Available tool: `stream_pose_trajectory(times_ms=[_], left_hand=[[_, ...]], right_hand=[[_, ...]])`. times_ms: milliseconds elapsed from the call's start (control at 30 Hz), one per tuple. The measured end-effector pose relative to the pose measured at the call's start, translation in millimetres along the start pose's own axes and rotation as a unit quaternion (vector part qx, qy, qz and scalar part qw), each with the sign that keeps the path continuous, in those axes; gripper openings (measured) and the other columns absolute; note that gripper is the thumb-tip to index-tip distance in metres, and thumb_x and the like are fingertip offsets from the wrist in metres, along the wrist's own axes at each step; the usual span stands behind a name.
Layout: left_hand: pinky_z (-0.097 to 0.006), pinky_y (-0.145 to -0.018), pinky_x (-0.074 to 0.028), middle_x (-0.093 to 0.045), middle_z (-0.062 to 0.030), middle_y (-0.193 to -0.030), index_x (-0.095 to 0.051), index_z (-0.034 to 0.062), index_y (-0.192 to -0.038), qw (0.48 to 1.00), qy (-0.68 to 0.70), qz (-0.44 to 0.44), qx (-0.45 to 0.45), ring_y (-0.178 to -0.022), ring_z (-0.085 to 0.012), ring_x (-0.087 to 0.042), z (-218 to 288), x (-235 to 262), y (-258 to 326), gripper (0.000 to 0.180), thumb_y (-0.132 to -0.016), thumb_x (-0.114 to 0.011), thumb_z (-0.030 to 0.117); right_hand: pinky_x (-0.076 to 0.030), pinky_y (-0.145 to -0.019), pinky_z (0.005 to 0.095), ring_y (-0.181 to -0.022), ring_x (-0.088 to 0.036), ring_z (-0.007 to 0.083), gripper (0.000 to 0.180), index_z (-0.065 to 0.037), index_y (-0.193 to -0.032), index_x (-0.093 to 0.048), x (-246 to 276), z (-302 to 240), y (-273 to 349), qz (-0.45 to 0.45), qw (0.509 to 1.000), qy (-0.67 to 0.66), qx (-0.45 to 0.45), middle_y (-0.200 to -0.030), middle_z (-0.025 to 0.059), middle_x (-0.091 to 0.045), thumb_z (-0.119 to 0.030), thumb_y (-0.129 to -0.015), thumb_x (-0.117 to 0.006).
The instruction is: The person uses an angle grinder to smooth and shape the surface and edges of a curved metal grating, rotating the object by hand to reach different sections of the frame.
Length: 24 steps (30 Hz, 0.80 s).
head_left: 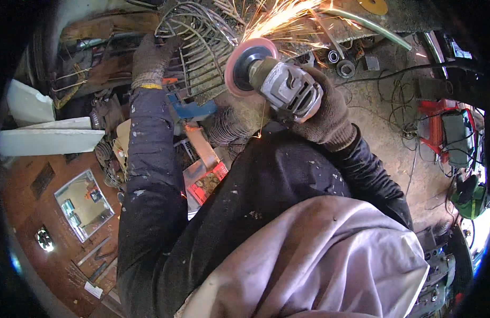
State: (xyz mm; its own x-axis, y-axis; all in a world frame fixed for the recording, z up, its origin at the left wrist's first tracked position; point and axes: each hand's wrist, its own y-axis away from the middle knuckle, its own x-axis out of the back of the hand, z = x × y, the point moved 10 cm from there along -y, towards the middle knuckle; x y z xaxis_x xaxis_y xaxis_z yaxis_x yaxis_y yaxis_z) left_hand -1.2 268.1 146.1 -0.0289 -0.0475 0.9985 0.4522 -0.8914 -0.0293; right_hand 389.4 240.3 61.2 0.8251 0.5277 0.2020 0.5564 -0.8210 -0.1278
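Observation:
My right hand (332, 114), in a dark knitted glove, is wrapped round the body of a grey angle grinder (290, 87). The grinder's reddish round disc (235, 74) is at the right edge of a curved metal rod grille (200, 50). Bright sparks (282, 21) spray up and to the right from the disc. At the grille's left side my left hand (151, 61), gloved with a yellow cuff edge, is closed on its rods; some of its fingers are hard to make out.
A pale hose (372, 29) crosses the bench at the top right. Metal rings (345, 68) lie below it. A red machine (436, 127) with tangled cables stands at the right. Under my left arm are a red box (208, 183), a blue metal piece (194, 108) and white boards (49, 140).

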Motion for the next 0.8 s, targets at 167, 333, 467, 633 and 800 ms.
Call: stream_pose_trajectory(times_ms=[167,333,467,633,800], left_hand=[[-0.049,-0.1,-0.05,-0.065,-0.0254,-0.131,-0.06,0.0046,-0.135,0.999,0.032,-0.024,0.035,-0.122,-0.0429,-0.062,-19,-12,-4,0.082,-0.08,-0.075,0.064],[-0.048,-0.105,-0.047,-0.06,-0.028,-0.138,-0.056,0.0023,-0.141,0.998,0.045,-0.046,0.021,-0.127,-0.045,-0.058,-14,-18,-1,0.087,-0.081,-0.074,0.063],[-0.047,-0.109,-0.045,-0.058,-0.0297,-0.14,-0.054,0.0014,-0.143,0.998,0.055,-0.022,0.0,-0.133,-0.0448,-0.054,-16,-23,-4,0.09,-0.081,-0.074,0.063],[-0.048,-0.11,-0.044,-0.055,-0.0306,-0.142,-0.053,-0.0008,-0.144,0.996,0.072,-0.043,0.031,-0.134,-0.0444,-0.052,-30,-34,-10,0.095,-0.079,-0.076,0.064],[-0.047,-0.107,-0.045,-0.056,-0.0294,-0.142,-0.053,-0.0016,-0.144,0.999,0.008,-0.031,0.026,-0.132,-0.0432,-0.055,-27,-30,-8,0.098,-0.076,-0.077,0.064]], right_hand=[[-0.056,-0.095,0.0404,-0.114,-0.069,0.0323,0.096,-0.007,-0.143,-0.048,-12,4,12,0.043,0.998,0.028,0.021,-0.125,0.0158,-0.068,-0.037,-0.064,-0.092],[-0.05,-0.105,0.0398,-0.121,-0.063,0.0286,0.098,-0.002,-0.143,-0.043,-16,-19,8,0.037,0.998,-0.002,0.046,-0.132,0.0168,-0.062,-0.028,-0.065,-0.095],[-0.05,-0.105,0.0399,-0.12,-0.063,0.0284,0.096,-0.001,-0.142,-0.043,-25,-10,10,0.007,0.999,-0.033,0.015,-0.132,0.0169,-0.061,-0.026,-0.065,-0.094],[-0.051,-0.102,0.0378,-0.114,-0.068,0.0266,0.092,-0.003,-0.14,-0.048,-17,-27,6,0.036,0.997,-0.067,0.015,-0.124,0.0151,-0.068,-0.028,-0.064,-0.093],[-0.051,-0.102,0.037,-0.116,-0.066,0.0237,0.089,-0.002,-0.14,-0.048,-12,-39,0,-0.015,0.993,-0.115,0.022,-0.125,0.0139,-0.067,-0.022,-0.065,-0.092]])
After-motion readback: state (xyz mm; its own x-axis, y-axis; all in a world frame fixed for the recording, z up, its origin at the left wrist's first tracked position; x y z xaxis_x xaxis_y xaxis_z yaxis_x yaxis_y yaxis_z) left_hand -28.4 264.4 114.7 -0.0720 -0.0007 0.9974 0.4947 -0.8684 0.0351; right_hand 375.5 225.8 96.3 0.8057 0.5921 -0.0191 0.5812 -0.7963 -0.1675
